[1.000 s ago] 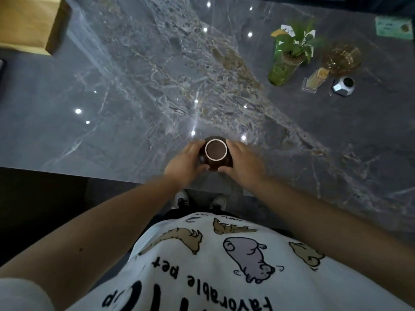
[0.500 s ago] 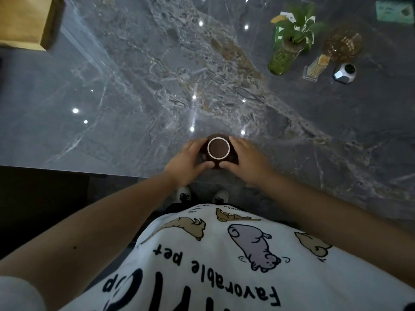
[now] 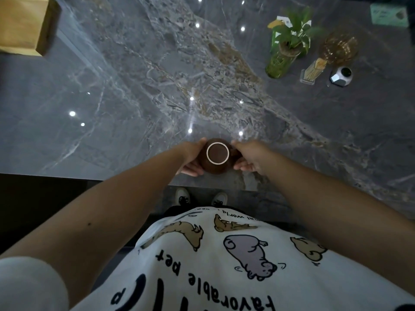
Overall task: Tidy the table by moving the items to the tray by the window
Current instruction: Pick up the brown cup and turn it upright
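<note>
Both hands, left hand point(image 3: 190, 157) and right hand point(image 3: 251, 157), clasp the brown bowl point(image 3: 216, 157) between them in a two-sided grip at the near desk point(image 3: 112, 108) edge.

White short-sleeved T-shirt point(image 3: 224, 265) with cartoon animal prints, black "favorable pet" lettering; pale sneakers point(image 3: 183, 196) beyond its hem

brown bowl point(image 3: 216, 162) — upside down — near table edge.

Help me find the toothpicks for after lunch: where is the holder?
In the head view, the toothpick holder stands far right on the table, between the green plant vase and the small faceted object.
</note>
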`<move>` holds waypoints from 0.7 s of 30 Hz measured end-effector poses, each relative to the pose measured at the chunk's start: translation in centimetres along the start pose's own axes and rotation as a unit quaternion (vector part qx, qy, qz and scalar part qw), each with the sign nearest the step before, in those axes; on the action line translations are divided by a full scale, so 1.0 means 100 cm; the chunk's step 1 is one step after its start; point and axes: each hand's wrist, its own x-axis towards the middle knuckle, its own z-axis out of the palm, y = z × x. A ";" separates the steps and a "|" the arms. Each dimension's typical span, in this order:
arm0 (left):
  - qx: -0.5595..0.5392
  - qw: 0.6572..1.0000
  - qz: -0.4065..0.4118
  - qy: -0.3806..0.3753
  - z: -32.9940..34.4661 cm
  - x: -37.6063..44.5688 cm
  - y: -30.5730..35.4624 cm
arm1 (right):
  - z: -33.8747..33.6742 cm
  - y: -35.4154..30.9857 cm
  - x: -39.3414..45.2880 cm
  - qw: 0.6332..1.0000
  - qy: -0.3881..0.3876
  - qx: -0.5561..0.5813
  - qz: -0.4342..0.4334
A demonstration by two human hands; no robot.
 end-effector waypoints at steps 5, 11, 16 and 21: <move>-0.066 0.995 0.042 -0.067 -0.017 -0.010 -0.010 | -0.022 0.004 -0.010 0.995 -0.074 0.063 -0.033; 0.029 0.962 0.272 -0.017 -0.015 -0.026 -0.037 | -0.041 0.029 -0.018 0.966 -0.131 -0.044 -0.218; 0.202 0.895 0.393 0.066 -0.005 -0.022 -0.063 | -0.027 0.044 -0.022 0.926 -0.065 -0.177 -0.326; 0.240 0.874 0.408 0.115 -0.004 -0.011 -0.075 | -0.012 0.047 -0.023 0.903 -0.016 -0.216 -0.371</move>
